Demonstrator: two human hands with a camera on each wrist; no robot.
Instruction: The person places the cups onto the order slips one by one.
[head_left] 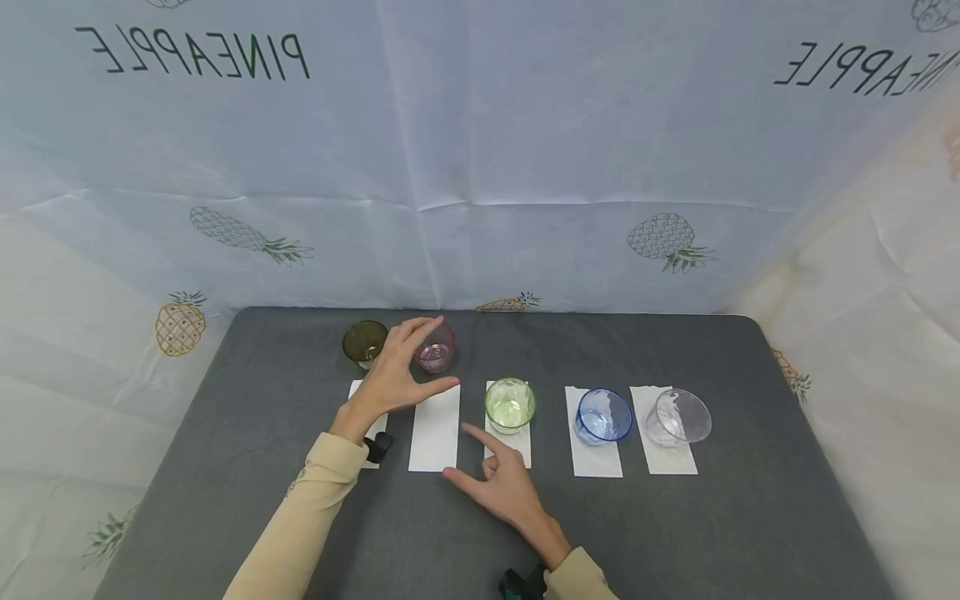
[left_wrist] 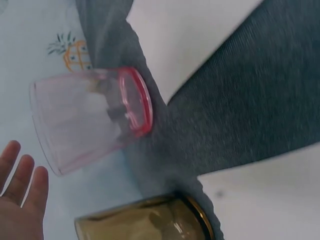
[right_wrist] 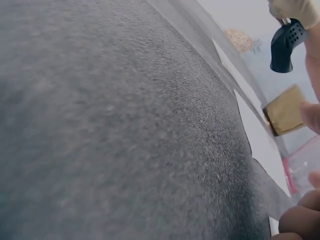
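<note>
On table [head_left: 420,533]: five glasses [head_left: 510,408], five papers [head_left: 435,433]; left hand [head_left: 392,373], right hand [head_left: 512,490] empty, fingers [head_left: 480,434] parted.

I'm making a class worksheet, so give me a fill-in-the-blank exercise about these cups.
The blue cup stands between the green cup and the ____ one.
Behind the papers, the pink cup stands beside the ____ one.
Exactly ____ cups stand on papers.
The cup nearest the right hand is coloured ____.

Missing words: clear; brown; three; green.
</note>
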